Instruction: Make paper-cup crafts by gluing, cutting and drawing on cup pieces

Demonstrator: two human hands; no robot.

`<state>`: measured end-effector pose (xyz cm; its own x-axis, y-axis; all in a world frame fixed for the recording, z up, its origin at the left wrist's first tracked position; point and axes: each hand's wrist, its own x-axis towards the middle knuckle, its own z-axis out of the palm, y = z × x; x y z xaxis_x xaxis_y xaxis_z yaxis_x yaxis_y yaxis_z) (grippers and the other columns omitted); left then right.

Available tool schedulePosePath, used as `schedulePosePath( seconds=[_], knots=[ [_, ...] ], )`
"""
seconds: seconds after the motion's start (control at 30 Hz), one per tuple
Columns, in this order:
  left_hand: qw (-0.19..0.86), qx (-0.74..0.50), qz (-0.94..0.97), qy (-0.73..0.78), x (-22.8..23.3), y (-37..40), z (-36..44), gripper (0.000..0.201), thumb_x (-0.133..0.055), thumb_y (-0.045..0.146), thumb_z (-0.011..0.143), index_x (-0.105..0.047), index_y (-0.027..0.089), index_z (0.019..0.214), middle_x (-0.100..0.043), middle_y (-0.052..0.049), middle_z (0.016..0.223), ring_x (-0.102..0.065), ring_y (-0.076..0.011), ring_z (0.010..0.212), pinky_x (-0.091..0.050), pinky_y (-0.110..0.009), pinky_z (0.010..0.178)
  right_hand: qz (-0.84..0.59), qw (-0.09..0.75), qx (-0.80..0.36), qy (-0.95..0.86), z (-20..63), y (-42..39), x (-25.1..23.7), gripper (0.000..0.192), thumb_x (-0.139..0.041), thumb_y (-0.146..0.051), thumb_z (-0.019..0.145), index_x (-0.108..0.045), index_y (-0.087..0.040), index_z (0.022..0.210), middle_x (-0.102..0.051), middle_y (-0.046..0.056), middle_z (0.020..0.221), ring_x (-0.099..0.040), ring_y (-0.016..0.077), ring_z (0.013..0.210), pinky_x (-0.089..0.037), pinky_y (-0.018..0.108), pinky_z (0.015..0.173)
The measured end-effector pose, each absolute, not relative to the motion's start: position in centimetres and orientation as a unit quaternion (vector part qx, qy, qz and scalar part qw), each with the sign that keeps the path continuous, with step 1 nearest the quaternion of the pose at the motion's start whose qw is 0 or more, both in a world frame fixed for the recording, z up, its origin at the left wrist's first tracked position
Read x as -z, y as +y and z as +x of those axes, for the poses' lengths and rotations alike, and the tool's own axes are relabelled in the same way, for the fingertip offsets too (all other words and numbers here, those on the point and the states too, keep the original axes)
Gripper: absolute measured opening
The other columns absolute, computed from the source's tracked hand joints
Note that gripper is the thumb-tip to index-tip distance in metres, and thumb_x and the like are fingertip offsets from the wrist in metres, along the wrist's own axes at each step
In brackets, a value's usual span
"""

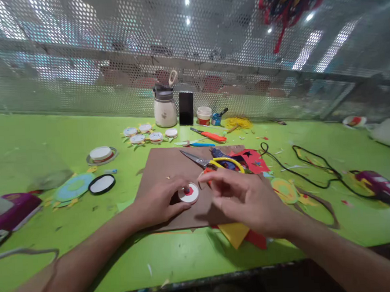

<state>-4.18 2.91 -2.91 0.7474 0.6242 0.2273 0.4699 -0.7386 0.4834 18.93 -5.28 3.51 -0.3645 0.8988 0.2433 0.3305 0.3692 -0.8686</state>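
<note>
The left hand [159, 204] pinches a small white disc [189, 193] flat on the brown board [163, 165], thumb and fingers closed on its edge, and a red piece [188, 191] already sits on top of the disc. Just to the right of this grip the right hand [247, 198] hovers with loose, half-open fingers and holds nothing that I can see. Behind the grip, near the back of the green table [49, 133], several finished discs [146, 134] lie together, so I judge this one is partly decorated and some work is left; the scissors [212, 161] rest just beyond the right hand.
</note>
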Motion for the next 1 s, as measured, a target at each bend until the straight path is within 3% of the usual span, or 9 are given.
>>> schedulePosePath(
  seconds=[0.2, 0.33, 0.53, 0.67, 0.87, 1.0],
  knots=[
    [0.223, -0.170, 0.908, 0.310, 3.4, 3.2, -4.2, 0.039, -0.064, 0.040, 0.092, -0.060, 0.019, 0.125, -0.067, -0.012, 0.127, -0.063, -0.0280, 0.112, -0.049, -0.041, 0.096, -0.511, 0.335, -0.236, -0.756, 21.1, -0.8, -1.4, 0.030, -0.057, -0.009, 0.088, -0.070, -0.013, 0.115, -0.062, 0.002, 0.081, -0.057, 0.0149, 0.073, -0.048, 0.030, 0.070],
    [0.236, -0.187, 0.906, 0.299, 3.2, 3.2, -4.0, 0.034, -0.066, 0.037, 0.090, -0.061, 0.020, 0.119, -0.068, -0.011, 0.125, -0.063, -0.0263, 0.112, -0.049, -0.039, 0.095, -0.419, 0.279, -0.141, -0.852, 20.6, -0.3, -0.4, 0.026, -0.053, -0.009, 0.094, -0.073, -0.012, 0.111, -0.065, 0.012, 0.106, -0.056, 0.0228, 0.104, -0.046, 0.039, 0.095],
    [0.240, -0.194, 0.904, 0.296, 3.3, 3.2, -4.1, 0.035, -0.066, 0.040, 0.091, -0.060, 0.019, 0.119, -0.068, -0.011, 0.123, -0.065, -0.0251, 0.109, -0.051, -0.037, 0.092, -0.377, 0.200, -0.050, -0.903, 19.2, -1.4, 1.0, 0.028, -0.051, -0.023, 0.100, -0.074, -0.015, 0.115, -0.057, 0.018, 0.131, -0.045, 0.0313, 0.121, -0.040, 0.052, 0.106],
    [0.236, -0.187, 0.906, 0.296, 3.1, 3.2, -4.1, 0.035, -0.066, 0.041, 0.091, -0.059, 0.020, 0.119, -0.067, -0.010, 0.125, -0.063, -0.0247, 0.111, -0.050, -0.037, 0.092, -0.377, 0.169, -0.019, -0.910, 19.1, -1.3, 2.1, 0.035, -0.049, -0.036, 0.102, -0.072, -0.014, 0.117, -0.051, 0.020, 0.141, -0.037, 0.0356, 0.131, -0.035, 0.055, 0.111],
    [0.243, -0.157, 0.892, 0.347, 3.1, 3.1, -4.1, 0.044, -0.066, 0.047, 0.089, -0.056, 0.022, 0.124, -0.069, -0.008, 0.119, -0.066, -0.0230, 0.092, -0.052, -0.035, 0.079, -0.371, 0.161, -0.014, -0.914, 19.2, -1.1, 2.7, 0.040, -0.047, -0.045, 0.103, -0.071, -0.017, 0.117, -0.051, 0.018, 0.143, -0.038, 0.0348, 0.131, -0.035, 0.055, 0.112],
    [0.251, -0.157, 0.885, 0.359, 3.2, 3.1, -4.2, 0.046, -0.066, 0.046, 0.088, -0.055, 0.023, 0.126, -0.070, -0.009, 0.121, -0.067, -0.0259, 0.102, -0.052, -0.038, 0.087, -0.374, 0.150, -0.022, -0.915, 19.3, -1.2, 2.4, 0.040, -0.046, -0.045, 0.103, -0.071, -0.017, 0.118, -0.052, 0.018, 0.142, -0.039, 0.0338, 0.131, -0.036, 0.055, 0.111]
  ],
)
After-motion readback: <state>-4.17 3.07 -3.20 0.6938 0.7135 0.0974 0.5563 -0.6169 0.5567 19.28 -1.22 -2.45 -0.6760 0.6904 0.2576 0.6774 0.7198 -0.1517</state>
